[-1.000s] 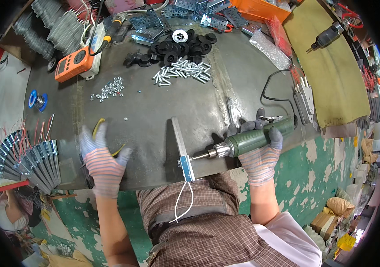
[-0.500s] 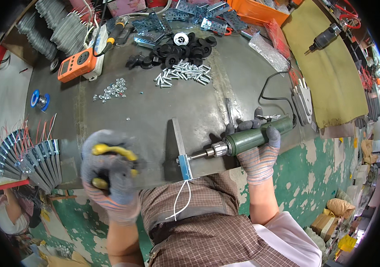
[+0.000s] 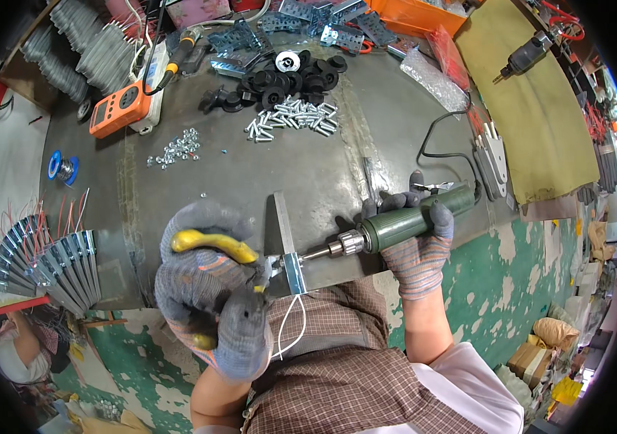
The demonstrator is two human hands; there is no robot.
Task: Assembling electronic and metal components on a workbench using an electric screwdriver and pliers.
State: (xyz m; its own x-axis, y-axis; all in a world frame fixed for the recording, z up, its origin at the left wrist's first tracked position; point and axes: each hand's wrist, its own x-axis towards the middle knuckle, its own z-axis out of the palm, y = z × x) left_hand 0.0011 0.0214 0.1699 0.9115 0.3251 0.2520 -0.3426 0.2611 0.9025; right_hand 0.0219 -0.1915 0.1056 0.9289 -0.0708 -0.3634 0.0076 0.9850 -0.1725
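Observation:
My left hand (image 3: 211, 296), in a grey glove, is closed round yellow-handled pliers (image 3: 216, 241). The pliers' jaws reach the left side of a small blue metal bracket (image 3: 295, 273) at the table's front edge. From the bracket a flat grey bar (image 3: 282, 220) extends away over the table, and a white wire loop (image 3: 303, 318) hangs off the near side. My right hand (image 3: 415, 264), also gloved, grips a green electric screwdriver (image 3: 418, 223); its bit points left and meets the bracket's right side. Whatever fastener sits there is too small to make out.
Silver screws (image 3: 294, 118) lie in a heap beyond, behind them black plastic parts (image 3: 279, 87). Small nuts (image 3: 177, 148) are scattered left of these. Finished-looking bars with red wires (image 3: 62, 264) fan out at left. A black cord (image 3: 442, 154) trails from the screwdriver.
My left hand has moved right with the pliers, bringing their jaws up to the bracket. The screwdriver and right hand have barely moved.

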